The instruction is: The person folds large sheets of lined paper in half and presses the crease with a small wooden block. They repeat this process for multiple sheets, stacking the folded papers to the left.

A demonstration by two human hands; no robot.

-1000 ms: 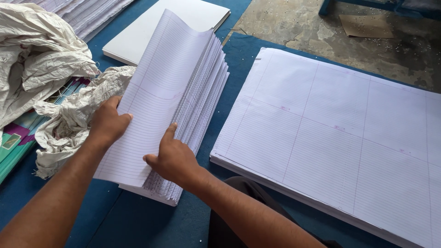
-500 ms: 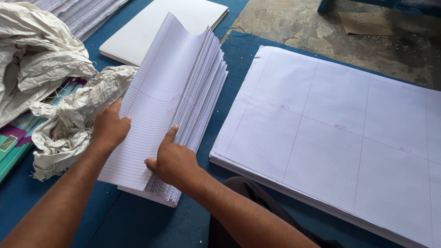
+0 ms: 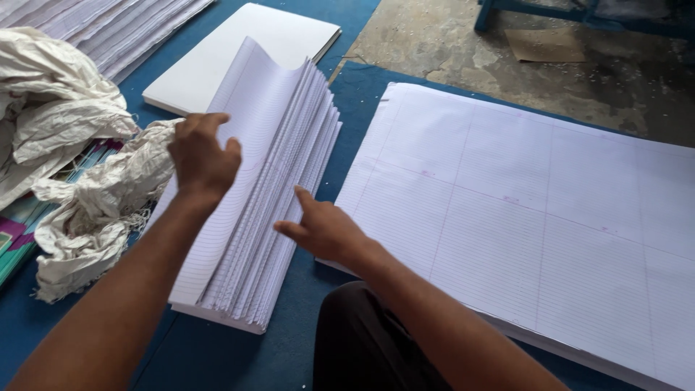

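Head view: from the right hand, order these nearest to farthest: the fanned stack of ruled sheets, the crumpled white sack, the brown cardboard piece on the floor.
1. Fanned stack of ruled sheets: touching the right hand, on its left.
2. Crumpled white sack: farther left, beyond the left hand.
3. Brown cardboard piece: far top right, on the concrete floor.

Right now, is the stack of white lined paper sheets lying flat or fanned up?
Fanned up: the stack of white lined paper sheets spreads apart, top sheets curling upward.

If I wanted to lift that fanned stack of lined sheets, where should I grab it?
Probably the near squared end of the fanned stack of lined sheets, coming from below toward you. There the edges lie flush and flat on the blue table; the far end splays open under the left hand, so it would slip apart.
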